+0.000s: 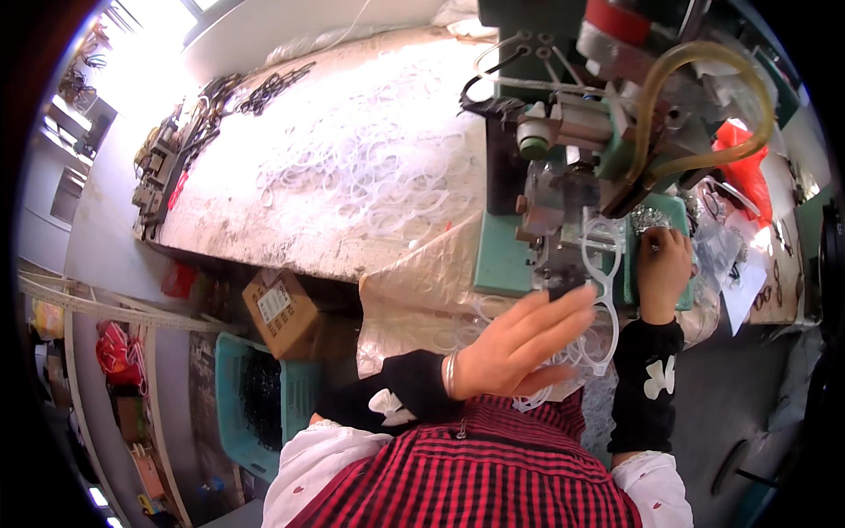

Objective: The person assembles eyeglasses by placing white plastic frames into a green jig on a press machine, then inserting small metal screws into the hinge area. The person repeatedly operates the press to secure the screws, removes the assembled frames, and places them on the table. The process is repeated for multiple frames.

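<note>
1. Clear plastic eyeglass frame [607, 286] stretches lengthwise ahead of me; off to its left is the largest thing here, the long, worn, whitish worktable [224, 229], scattered with similar clear frames [365, 176].
2. Green-and-grey metal machine [581, 123] stands in front of me, the eyeglass frame's far end right by it; a thick yellowish hose [704, 51] loops on its right side.
3. Teal plastic crate [231, 396] sits low on my left, holding dark pieces too small to tell apart.
4. Brown cardboard box [282, 312] with a white label tilts just past the crate.
5. Green tray [678, 207] lies right of the machine.
6. My left hand [519, 348] is spread flat, fingers straight, thumb apart, gripping nothing I can see; its fingertips are by the frame's bridge, though I cannot tell whether they touch.
7. My right hand [665, 268] dips into the tray, fingers bent; I cannot tell whether they pinch anything.
8. Tiny silvery metal parts [649, 218] are heaped at those fingertips.
</note>
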A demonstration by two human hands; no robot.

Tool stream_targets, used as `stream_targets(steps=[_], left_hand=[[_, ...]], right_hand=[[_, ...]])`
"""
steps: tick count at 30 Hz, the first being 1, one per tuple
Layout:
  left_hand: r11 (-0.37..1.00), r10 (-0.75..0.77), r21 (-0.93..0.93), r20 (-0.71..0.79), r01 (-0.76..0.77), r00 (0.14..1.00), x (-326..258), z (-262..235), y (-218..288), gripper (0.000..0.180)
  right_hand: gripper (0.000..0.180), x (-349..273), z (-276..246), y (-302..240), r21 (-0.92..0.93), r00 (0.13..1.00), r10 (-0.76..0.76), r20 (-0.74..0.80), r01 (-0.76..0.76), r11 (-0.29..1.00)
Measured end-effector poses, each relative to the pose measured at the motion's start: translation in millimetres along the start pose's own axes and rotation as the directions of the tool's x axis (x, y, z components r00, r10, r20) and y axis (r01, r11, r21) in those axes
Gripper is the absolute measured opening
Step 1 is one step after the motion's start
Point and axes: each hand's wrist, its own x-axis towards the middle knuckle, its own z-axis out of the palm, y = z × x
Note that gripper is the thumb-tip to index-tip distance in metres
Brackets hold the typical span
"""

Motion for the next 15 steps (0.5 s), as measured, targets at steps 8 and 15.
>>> stream_targets(steps=[8, 15], left_hand=[[0.823, -0.005, 0.392, -0.719, 0.412, 0.695, -3, -117, -31, 0.024], [0.621, -0.423, 0.428, -0.521, 0.656, 0.741, 10, -137, -166, 0.029]], right_hand=[[0.008, 2, -16, -6, 0.353, 0.970, 0.244, 0.001, -0.229, 0.907], [0.016, 6, -1, 10, 0.699, 0.938, 0.328, 0.114, -0.310, 0.644]])
